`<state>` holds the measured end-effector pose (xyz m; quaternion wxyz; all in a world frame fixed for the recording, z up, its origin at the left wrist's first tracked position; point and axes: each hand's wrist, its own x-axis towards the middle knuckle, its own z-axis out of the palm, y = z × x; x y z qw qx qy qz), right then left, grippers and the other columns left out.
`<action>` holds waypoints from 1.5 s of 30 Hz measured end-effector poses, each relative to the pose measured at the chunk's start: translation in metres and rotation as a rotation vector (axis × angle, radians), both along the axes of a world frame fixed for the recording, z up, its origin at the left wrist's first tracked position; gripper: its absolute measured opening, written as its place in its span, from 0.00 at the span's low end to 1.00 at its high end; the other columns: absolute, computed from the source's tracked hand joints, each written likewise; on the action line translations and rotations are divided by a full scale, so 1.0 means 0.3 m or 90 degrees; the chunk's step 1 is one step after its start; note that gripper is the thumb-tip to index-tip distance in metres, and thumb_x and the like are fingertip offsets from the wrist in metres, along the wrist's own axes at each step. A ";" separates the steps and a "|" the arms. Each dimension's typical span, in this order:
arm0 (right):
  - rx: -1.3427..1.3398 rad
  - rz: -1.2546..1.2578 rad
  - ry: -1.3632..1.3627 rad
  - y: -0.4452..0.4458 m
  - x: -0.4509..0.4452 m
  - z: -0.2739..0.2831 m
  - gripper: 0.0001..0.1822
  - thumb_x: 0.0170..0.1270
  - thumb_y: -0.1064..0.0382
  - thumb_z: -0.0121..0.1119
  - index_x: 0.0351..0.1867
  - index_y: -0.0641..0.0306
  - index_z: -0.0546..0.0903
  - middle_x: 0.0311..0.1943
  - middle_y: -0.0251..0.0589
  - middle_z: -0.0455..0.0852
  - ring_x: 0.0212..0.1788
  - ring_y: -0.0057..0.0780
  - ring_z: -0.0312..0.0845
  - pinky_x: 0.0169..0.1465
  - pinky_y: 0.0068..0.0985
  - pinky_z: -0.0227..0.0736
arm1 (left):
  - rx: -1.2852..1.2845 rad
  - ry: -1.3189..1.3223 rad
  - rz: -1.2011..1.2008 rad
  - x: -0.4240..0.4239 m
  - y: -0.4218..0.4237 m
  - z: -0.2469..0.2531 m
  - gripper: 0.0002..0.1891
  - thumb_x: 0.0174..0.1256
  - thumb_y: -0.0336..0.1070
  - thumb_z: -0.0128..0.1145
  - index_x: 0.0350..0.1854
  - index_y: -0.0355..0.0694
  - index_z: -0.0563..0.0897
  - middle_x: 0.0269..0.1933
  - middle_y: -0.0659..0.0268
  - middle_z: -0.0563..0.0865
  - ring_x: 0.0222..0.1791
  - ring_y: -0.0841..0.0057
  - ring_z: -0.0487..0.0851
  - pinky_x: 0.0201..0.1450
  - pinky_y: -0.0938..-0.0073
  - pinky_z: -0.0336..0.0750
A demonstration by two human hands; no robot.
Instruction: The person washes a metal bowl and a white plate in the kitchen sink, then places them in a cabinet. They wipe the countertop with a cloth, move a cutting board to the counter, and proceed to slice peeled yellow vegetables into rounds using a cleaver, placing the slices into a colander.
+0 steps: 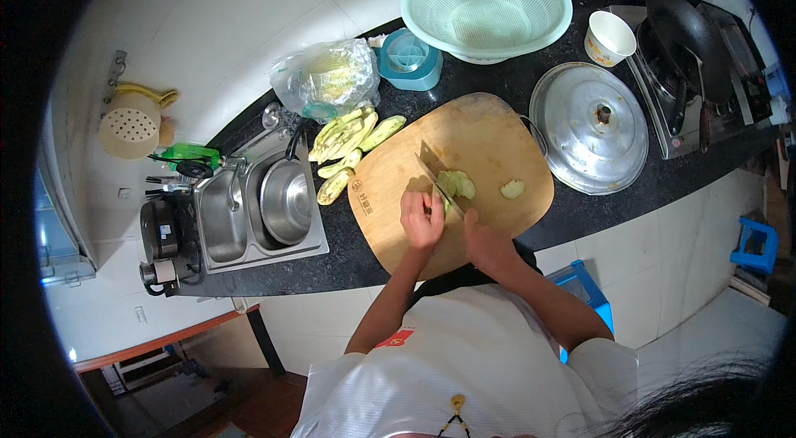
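Note:
On the wooden cutting board [497,133], my right hand [488,243] grips a kitchen knife [438,183] by its handle. The blade slants up and to the left. My left hand [423,219] is curled on a piece of pale green peeled vegetable [445,203] at the left side of the blade; most of that piece is hidden by the fingers. Cut slices [459,184] lie overlapped just right of the blade, and a separate slice [512,189] rests farther right. Several whole peeled vegetables [344,136], perhaps eggplants, lie beside the board's upper left edge.
A steel sink [224,220] holding a metal pot [287,202] is at left. Behind the board stand a plastic-wrapped vegetable [329,77], a blue container [410,59] and a green colander [488,9]. Rightward are a metal lid [591,127], a paper tub [609,39] and a wok [690,43] on the stove.

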<state>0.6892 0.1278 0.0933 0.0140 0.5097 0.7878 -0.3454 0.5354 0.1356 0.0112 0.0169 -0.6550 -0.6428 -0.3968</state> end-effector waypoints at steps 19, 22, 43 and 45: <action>-0.114 -0.032 0.016 -0.043 0.046 0.197 0.13 0.51 0.72 0.46 0.40 0.71 0.63 0.22 0.61 0.79 0.29 0.57 0.78 0.34 0.48 0.70 | -0.063 -0.140 0.043 0.024 0.002 0.013 0.09 0.47 0.22 0.49 0.16 0.35 0.62 0.19 0.57 0.64 0.20 0.61 0.66 0.23 0.67 0.62; -0.081 -0.033 0.039 -0.052 0.031 0.132 0.13 0.52 0.71 0.45 0.40 0.71 0.63 0.21 0.60 0.79 0.28 0.57 0.77 0.33 0.48 0.70 | -0.062 -0.141 0.030 0.018 -0.001 0.007 0.09 0.47 0.23 0.50 0.16 0.35 0.63 0.19 0.57 0.65 0.20 0.61 0.66 0.23 0.66 0.62; -0.062 -0.048 0.021 -0.080 0.010 0.063 0.15 0.52 0.71 0.48 0.41 0.73 0.64 0.22 0.59 0.79 0.28 0.55 0.77 0.31 0.46 0.70 | -0.052 -0.153 0.032 0.012 -0.005 -0.011 0.08 0.48 0.24 0.52 0.17 0.35 0.66 0.19 0.56 0.66 0.20 0.60 0.67 0.22 0.63 0.63; -0.013 -0.043 0.050 -0.065 -0.030 -0.003 0.14 0.53 0.71 0.47 0.42 0.72 0.63 0.22 0.58 0.79 0.27 0.55 0.77 0.30 0.46 0.70 | -0.050 -0.134 0.030 0.009 -0.001 -0.010 0.08 0.48 0.24 0.52 0.17 0.35 0.66 0.19 0.57 0.65 0.20 0.60 0.67 0.22 0.63 0.62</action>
